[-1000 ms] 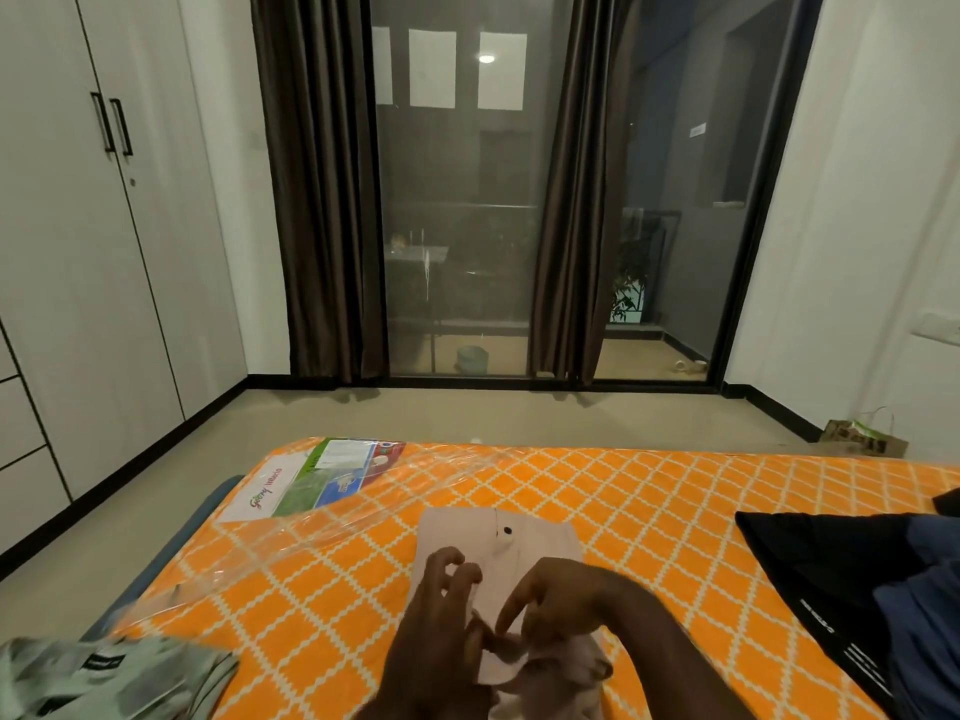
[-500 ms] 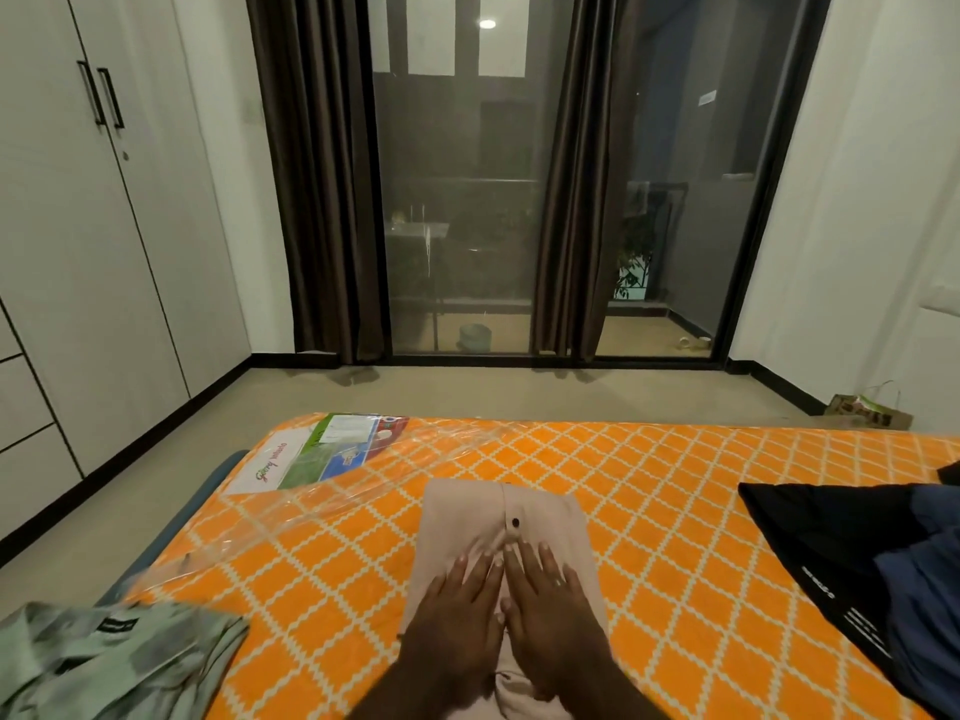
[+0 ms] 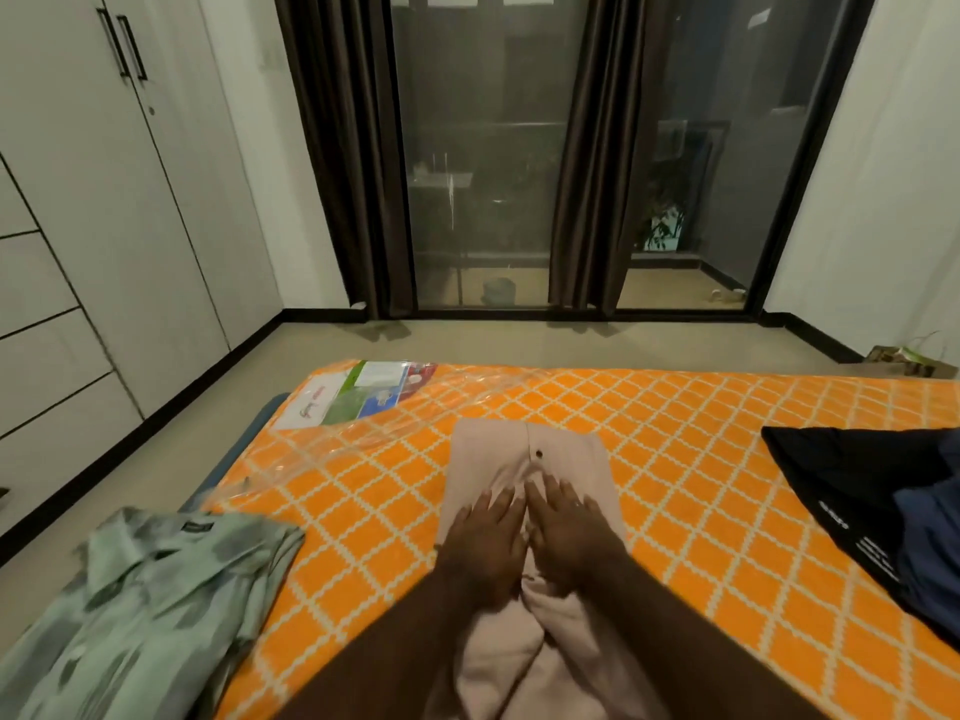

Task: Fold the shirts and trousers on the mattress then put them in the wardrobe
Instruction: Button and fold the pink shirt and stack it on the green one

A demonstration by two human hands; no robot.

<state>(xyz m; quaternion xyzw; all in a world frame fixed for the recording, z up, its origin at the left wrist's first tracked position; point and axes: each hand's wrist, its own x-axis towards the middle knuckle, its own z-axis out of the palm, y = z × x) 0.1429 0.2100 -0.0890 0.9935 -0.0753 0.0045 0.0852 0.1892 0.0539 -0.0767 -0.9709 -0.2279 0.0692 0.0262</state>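
A pale pink shirt (image 3: 566,459) with a dark button lies lengthwise on the orange patterned mattress (image 3: 685,433). My left hand (image 3: 483,537) and my right hand (image 3: 566,527) lie side by side on it, fingers straight, pressing the cloth flat. A folded green patterned shirt (image 3: 150,600) sits at the mattress's near left corner. Dark black and blue clothes (image 3: 883,506) are heaped at the right edge. The white wardrobe (image 3: 104,210) stands along the left wall, its doors closed.
A clear plastic wrap with a printed label (image 3: 363,392) covers the mattress's far left corner. Bare floor runs between mattress and wardrobe. Brown curtains (image 3: 343,148) frame a glass sliding door ahead. A small bag (image 3: 904,356) sits by the right wall.
A second ago my fingers were bunched, working the cloth near its lower part. Both hands have since flattened onto the pink shirt, and my view has tipped downward.
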